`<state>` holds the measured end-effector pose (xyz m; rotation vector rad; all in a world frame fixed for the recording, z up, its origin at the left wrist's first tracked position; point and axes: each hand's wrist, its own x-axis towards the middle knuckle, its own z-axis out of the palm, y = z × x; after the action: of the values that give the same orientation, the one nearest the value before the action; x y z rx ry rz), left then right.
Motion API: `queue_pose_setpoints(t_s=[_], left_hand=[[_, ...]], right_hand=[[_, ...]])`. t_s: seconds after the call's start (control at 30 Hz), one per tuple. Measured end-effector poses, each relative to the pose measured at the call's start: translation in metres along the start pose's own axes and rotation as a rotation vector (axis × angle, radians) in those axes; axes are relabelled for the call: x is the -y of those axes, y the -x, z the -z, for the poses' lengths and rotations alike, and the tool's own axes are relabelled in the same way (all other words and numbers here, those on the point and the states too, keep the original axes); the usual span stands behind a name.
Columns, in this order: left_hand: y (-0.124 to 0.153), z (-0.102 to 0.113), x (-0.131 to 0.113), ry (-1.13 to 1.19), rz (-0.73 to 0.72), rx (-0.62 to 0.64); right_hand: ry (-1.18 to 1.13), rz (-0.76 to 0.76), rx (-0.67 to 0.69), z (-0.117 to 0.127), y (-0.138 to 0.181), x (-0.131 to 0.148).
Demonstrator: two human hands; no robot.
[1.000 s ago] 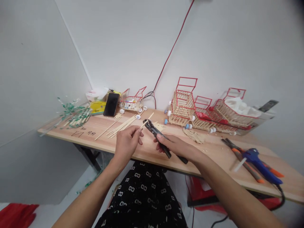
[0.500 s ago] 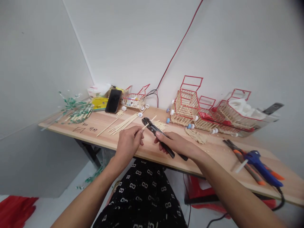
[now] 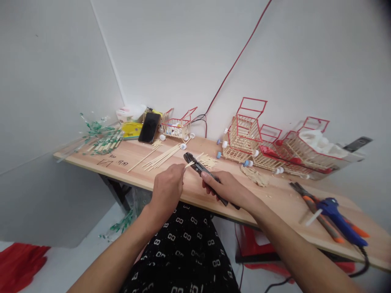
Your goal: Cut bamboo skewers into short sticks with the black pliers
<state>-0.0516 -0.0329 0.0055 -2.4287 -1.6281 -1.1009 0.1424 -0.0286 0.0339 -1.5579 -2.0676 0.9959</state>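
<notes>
My left hand [image 3: 168, 182] is closed on a thin wooden stick [image 3: 190, 164], whose end lies at the jaws of a pair of black pliers [image 3: 195, 163]. Wrapped round the handles of those pliers is my right hand [image 3: 222, 185]. Just behind the jaws, a pile of short cut sticks [image 3: 209, 160] lies on the wooden table [image 3: 140, 179]. Longer loose sticks [image 3: 163, 157] are spread to the left of it. How much of the held stick sits inside my left fist is hidden.
Several small stick-built carts [image 3: 244, 130] with red handles stand along the wall. A blue glue gun [image 3: 337, 215] and orange-handled pliers [image 3: 326, 226] lie at the right. A phone [image 3: 149, 127] leans beside a yellow packet [image 3: 132, 131]. Green-wrapped sticks [image 3: 105, 140] lie far left.
My left hand has turned so its back faces up more, and its fingers are less visible. The pliers' handles look closer together. The whole view has shifted slightly.
</notes>
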Motion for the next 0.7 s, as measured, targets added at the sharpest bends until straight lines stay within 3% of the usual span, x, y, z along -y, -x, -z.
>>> queue_pose_setpoints(t_s=[0.2, 0.7], left_hand=[[0.004, 0.003, -0.004, -0.141, 0.032, 0.100], [0.005, -0.009, 0.010, -0.169, 0.075, 0.147]], right_hand=[[0.077, 0.048, -0.051, -0.003, 0.003, -0.001], [0.222, 0.056, -0.114, -0.020, -0.017, -0.008]])
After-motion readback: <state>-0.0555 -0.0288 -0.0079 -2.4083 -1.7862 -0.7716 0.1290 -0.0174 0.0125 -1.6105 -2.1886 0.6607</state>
